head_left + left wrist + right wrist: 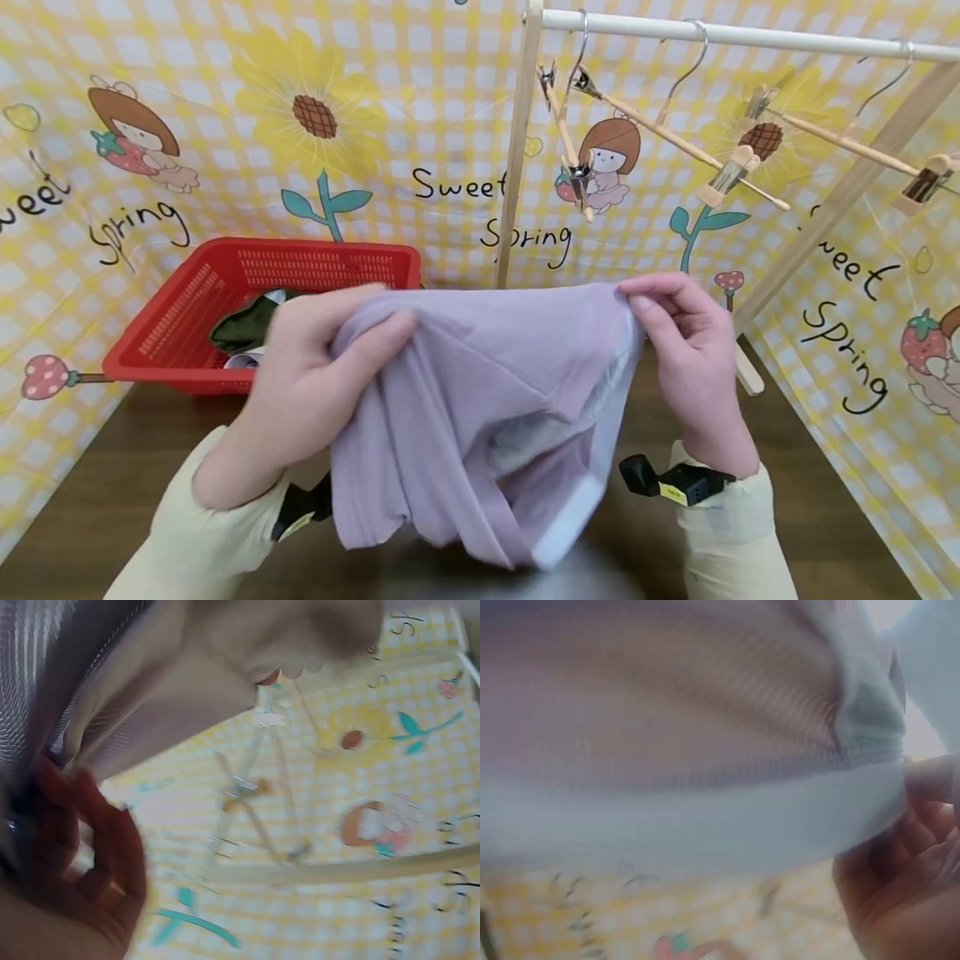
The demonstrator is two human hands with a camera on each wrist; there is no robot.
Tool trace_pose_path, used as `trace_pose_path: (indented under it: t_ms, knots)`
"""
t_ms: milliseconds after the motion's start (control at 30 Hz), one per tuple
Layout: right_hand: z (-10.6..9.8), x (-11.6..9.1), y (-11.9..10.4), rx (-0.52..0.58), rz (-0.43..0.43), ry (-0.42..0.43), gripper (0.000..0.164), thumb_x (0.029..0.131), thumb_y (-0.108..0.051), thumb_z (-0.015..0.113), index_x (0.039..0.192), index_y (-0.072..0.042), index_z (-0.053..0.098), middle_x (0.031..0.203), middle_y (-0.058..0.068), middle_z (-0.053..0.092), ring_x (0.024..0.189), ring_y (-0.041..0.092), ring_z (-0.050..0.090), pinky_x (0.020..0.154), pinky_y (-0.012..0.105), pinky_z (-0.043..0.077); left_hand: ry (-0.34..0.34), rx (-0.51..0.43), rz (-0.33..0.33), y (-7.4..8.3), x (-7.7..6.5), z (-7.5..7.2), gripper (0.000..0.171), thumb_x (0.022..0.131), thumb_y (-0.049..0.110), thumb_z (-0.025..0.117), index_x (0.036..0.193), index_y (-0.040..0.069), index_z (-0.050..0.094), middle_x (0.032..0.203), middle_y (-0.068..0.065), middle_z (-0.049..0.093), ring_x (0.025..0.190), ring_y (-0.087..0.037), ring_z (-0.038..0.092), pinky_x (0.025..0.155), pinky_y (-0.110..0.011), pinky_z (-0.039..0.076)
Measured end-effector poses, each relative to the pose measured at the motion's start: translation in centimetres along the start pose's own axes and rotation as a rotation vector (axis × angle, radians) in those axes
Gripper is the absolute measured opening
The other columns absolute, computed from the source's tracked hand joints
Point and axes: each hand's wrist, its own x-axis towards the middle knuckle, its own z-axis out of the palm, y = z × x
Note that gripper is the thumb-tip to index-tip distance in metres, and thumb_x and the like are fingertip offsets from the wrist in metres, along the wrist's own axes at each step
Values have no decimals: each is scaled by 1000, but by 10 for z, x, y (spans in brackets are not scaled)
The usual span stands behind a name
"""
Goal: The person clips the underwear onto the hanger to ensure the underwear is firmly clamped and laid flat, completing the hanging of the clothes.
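A pale purple garment (480,367), lined in a lighter tone with a whitish band along one edge, hangs in folds between my hands. Its exact kind cannot be made out. My left hand (322,367) grips the upper left part, thumb in front and fingers mostly hidden behind the cloth. At the upper right corner, my right hand (686,350) pinches the edge between thumb and forefinger. An opening shows at the lower right of the garment. In the right wrist view, the whitish band (705,825) runs to the right fingers (930,780). The left wrist view is blurred.
A red plastic basket (262,258) holding dark green and white cloth stands at the back left. At the back right, a wooden rack with a white rail (750,37) carries clip hangers (660,129). Below is a dark brown tabletop (150,467); a patterned cloth backdrop surrounds it.
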Motion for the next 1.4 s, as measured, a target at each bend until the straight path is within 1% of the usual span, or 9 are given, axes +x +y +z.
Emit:
trace_pose_path:
  t_ms: [133,233,367,500,667,900,1133,1200,1400]
  knots:
    - [-6,-5,61,-281,229,-233,20,94,-10,56,112,-3,63,96,11,65,78,19,58,68,28,46,-139,176,-363,-56,-6,23,21,94,33,56,80,18,61,66,2,50,62,-12,49,60,-30,41]
    - [-6,-19,107,-440,420,-455,28,95,-18,57,120,-6,59,106,10,64,94,19,59,78,34,48,-259,236,-565,-110,-30,47,21,95,34,55,87,15,62,69,0,50,64,-14,49,61,-31,42]
    - [0,-38,134,-518,544,-627,32,94,-26,58,119,-6,59,109,5,62,101,19,57,84,39,46,-369,310,-755,-153,-61,65,22,92,31,60,97,10,60,74,-4,53,66,-18,51,59,-33,44]
    - [9,-45,136,-532,533,-694,23,91,-30,61,105,-12,65,95,-2,63,87,15,59,77,36,47,-345,317,-873,-171,-72,65,43,87,40,63,113,7,54,98,-8,58,86,-23,55,73,-38,47]
    - [27,-46,135,-584,507,-721,24,87,-42,64,87,-19,70,78,-8,62,69,11,55,63,30,46,-345,338,-960,-178,-71,58,56,89,45,59,126,5,47,121,-12,52,107,-25,50,90,-44,41]
    - [66,-56,144,-691,479,-719,34,79,-49,70,61,-20,68,53,-13,53,47,7,46,44,27,37,-423,386,-955,-184,-74,59,32,92,33,58,105,4,59,90,-7,56,75,-21,51,64,-33,43]
    - [64,-46,138,-659,329,-605,15,87,-21,62,73,-17,69,67,-10,57,57,8,51,53,27,42,-404,312,-898,-187,-76,59,25,92,33,59,82,10,57,69,-6,47,59,-20,46,53,-31,38]
    - [52,-35,133,-624,385,-518,14,90,-18,56,84,-13,68,74,-4,59,64,12,53,59,29,44,-386,284,-918,-188,-75,58,26,91,32,60,83,9,54,70,-7,47,60,-21,46,53,-32,38]
    - [12,-4,139,-325,736,-200,31,99,-29,43,104,-3,58,85,10,52,68,20,49,61,34,44,-324,211,-926,-191,-70,60,29,89,27,65,103,7,50,86,-9,55,75,-20,53,63,-32,44]
